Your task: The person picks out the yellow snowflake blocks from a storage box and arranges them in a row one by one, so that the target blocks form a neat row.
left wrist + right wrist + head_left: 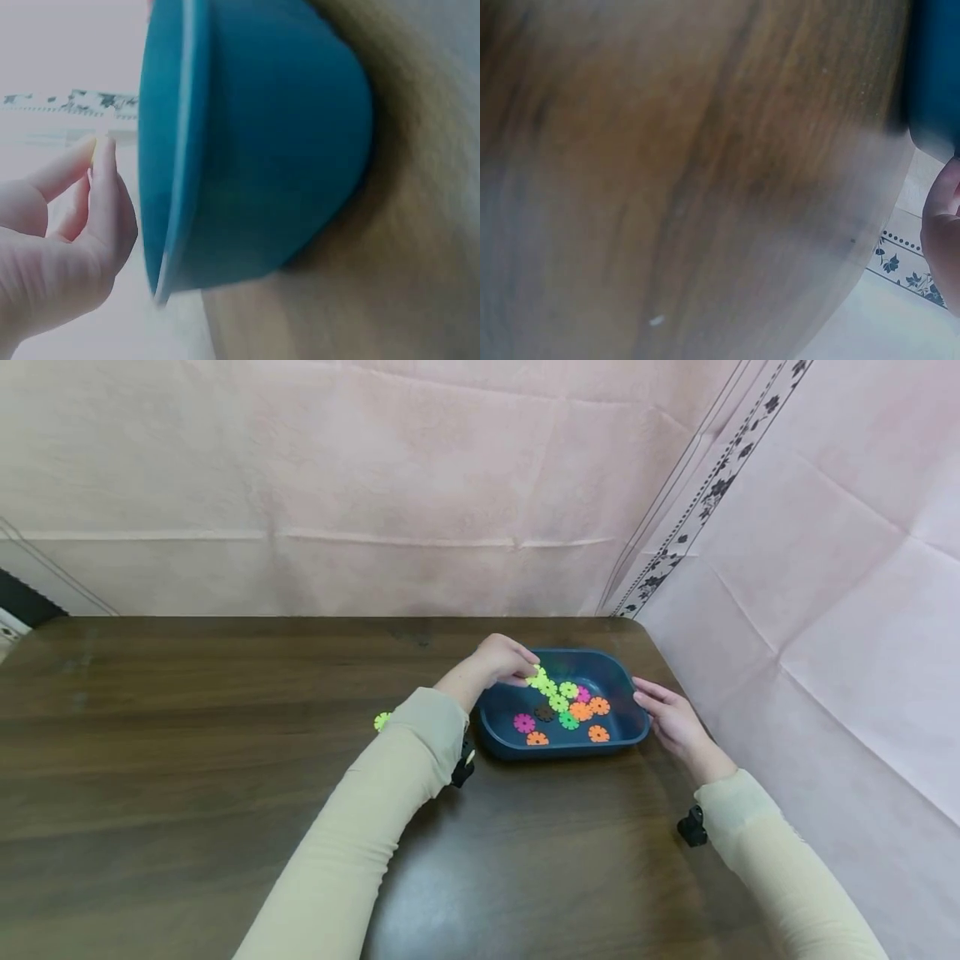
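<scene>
A dark blue plastic basin [566, 747] stands on the brown table, with several flower-shaped plastic discs in it, orange, pink, green and brown. Over its left side my left hand [498, 662] pinches a yellow-green flower-shaped disc [539, 677]. More yellow-green discs [558, 702] run in a line from it down into the basin. In the left wrist view, thumb and fingertips of the left hand [75, 225] meet beside the basin's rim [191, 142]. My right hand [675, 720] holds the basin's right end at the rim; its fingertips are partly hidden in the right wrist view.
One yellow-green disc [382, 721] lies on the table [187, 777] left of the basin, partly behind the left sleeve. Pale cloth [375, 485] hangs behind the table and along its right side, close to the right hand.
</scene>
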Action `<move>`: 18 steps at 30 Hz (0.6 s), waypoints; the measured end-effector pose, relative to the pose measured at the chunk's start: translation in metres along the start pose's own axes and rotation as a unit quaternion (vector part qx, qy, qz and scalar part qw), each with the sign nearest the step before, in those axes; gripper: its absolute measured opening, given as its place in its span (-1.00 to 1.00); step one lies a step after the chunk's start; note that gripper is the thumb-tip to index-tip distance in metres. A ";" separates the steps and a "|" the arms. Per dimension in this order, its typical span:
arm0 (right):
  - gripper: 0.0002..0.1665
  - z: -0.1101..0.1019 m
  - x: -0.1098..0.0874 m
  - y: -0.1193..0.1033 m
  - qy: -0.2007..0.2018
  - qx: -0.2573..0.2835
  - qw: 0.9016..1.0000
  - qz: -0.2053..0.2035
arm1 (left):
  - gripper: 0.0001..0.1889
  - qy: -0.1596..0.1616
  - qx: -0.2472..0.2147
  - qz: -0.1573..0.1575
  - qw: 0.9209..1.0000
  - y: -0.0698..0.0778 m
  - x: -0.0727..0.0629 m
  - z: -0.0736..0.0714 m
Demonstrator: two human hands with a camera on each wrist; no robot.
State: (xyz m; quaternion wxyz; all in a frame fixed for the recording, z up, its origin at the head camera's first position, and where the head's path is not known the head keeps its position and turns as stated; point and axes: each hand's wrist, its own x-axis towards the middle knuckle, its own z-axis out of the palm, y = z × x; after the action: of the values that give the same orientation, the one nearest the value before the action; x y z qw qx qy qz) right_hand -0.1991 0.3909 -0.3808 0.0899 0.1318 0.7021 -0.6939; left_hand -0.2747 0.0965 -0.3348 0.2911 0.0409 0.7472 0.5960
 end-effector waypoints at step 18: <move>-0.23 -0.002 0.000 0.001 -0.005 -0.016 1.000 -0.006 | -0.65 0.050 -0.023 0.016 0.998 -0.010 -0.040 -0.082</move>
State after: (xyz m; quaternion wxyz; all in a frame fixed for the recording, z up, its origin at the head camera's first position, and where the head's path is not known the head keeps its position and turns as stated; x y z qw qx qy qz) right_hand -0.1985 0.3926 -0.3815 0.0914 0.1229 0.7131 -0.6841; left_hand -0.2784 0.0060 -0.3185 0.2448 0.0158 0.7459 0.6192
